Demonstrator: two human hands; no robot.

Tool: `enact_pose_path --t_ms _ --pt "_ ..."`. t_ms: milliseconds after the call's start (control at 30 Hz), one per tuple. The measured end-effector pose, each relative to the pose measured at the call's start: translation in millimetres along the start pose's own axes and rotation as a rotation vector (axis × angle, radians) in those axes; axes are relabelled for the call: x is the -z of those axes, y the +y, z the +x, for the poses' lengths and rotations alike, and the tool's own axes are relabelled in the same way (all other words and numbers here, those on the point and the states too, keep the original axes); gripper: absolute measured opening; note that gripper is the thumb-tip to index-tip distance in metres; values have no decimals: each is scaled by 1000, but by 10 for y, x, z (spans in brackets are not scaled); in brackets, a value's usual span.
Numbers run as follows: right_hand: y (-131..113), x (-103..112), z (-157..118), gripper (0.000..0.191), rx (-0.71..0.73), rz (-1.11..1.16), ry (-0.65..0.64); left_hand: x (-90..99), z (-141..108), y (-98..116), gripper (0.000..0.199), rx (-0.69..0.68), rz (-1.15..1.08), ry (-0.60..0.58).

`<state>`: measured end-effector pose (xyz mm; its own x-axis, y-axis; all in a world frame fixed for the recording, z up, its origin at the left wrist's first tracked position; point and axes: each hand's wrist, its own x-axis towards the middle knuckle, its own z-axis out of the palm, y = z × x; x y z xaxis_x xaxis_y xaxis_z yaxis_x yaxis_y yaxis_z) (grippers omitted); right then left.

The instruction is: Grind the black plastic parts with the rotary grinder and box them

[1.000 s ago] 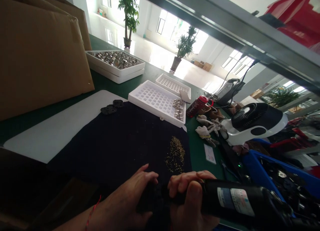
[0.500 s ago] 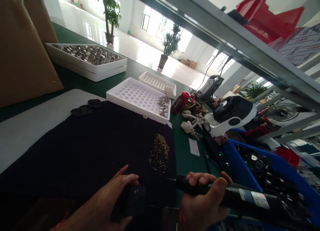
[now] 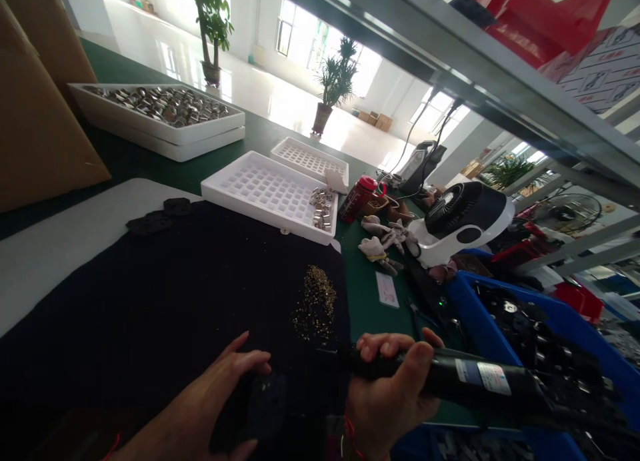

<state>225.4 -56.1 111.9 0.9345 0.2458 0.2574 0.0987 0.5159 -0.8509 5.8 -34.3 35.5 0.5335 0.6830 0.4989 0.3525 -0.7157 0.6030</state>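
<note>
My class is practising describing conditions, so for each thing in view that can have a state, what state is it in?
Left hand: holding black part
Right hand: gripping black driver
Black part: held, clear of driver's tip
Black driver: held, bit exposed
Gold-coloured pieces: loose, scattered
Grid tray: metal parts at one end
Far tray: heaped with metal parts
Red bottle: capped
Gloves: unworn, crumpled

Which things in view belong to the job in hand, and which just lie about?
Likely in the job:
black power tool, in right hand
black part, in left hand
small brass-coloured pieces

Apparently lying about:
red bottle
gloves
white card
potted plants
</note>
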Motion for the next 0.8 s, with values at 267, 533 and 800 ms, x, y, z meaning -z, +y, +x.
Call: enact_pose_path --t_ms 267,533,800 --pt "20 -21 -23 31 -10 -6 -12 5 -41 -36 85 22 -21 -110" --pt "-72 -67 -60 30 -2 0 -15 42 2 65 92 60 -58 -101" --pt "-283 -62 -443 28 -47 182 -253 -7 72 98 107 48 -150 -115"
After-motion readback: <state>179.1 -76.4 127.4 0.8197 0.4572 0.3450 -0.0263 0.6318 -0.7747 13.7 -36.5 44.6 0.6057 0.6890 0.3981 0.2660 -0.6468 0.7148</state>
